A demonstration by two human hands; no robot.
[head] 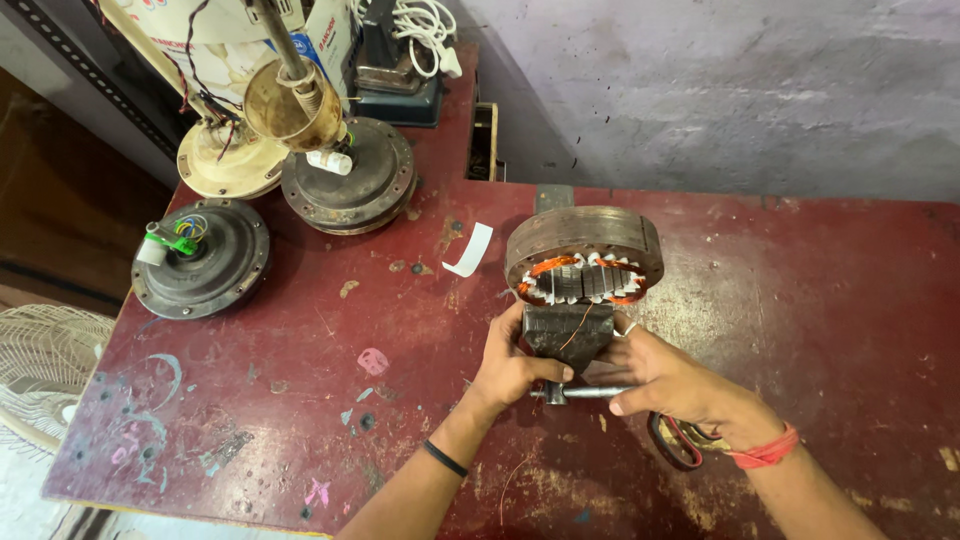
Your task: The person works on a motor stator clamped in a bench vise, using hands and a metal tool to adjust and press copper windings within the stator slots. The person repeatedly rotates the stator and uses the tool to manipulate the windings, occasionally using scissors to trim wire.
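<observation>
Left hand (512,365) grips the dark metal bench vise (568,332) clamping the round copper-wound stator (583,255) at twelve o'clock, while right hand (665,380) grasps its steel handle bar (590,393), lying three-to-nine.

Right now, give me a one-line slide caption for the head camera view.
Left hand steadies a bench vise clamping a motor stator while the right hand grips the vise handle on a worn red table.
</observation>
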